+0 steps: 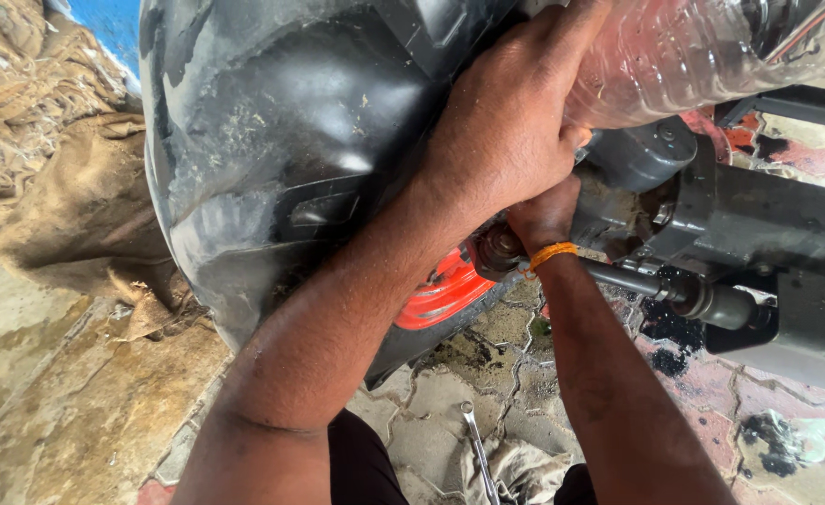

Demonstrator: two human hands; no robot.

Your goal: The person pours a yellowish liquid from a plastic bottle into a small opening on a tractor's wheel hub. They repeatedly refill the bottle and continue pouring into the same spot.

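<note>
spanner (479,454) on floor below axle nut (498,248) | right hand (545,217) curled at nut, grip hidden, nearer | left hand (510,131) spread above on plastic-wrapped panel (683,51) | axle (655,285) runs right

Soft, even daylight fills the scene, bright enough to show detail without hard shadows. A pale sheen of glare lies on the black mudguard (281,140), and the clear plastic wrap (693,47) at the top catches white highlights. The near forearms at the bottom edge look slightly soft and stretched. Beneath the machine, the metal parts sit in dimmer shade.
</note>
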